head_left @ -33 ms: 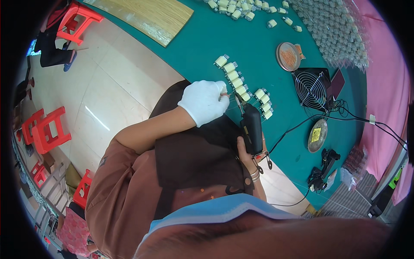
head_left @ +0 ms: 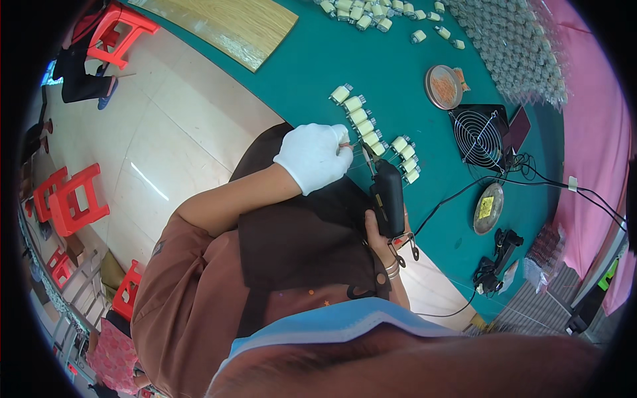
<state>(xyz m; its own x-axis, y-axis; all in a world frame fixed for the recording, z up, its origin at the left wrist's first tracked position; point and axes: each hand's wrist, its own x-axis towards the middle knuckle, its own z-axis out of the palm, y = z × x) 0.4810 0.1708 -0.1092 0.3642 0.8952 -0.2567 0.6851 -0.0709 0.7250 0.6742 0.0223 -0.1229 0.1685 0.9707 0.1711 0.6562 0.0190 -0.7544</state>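
My left hand, in a white glove, has its fingertips pinched together. Whatever lies between them is too small to make out; thin pale wires show beside them. My bare right hand is wrapped round a black hand tool with a slim metal tip and wire loops at its rear. The tip points away from me, close to my left fingertips. Just beyond lies a slanting row of cream blocks with metal pins. A shorter row of the same blocks sits right of the tool's tip.
More cream blocks lie heaped at the far edge, near clear bubbled packing. To the right are a round dish of orange bits, a black fan, an oval metal dish and cables. A wooden board lies far left.
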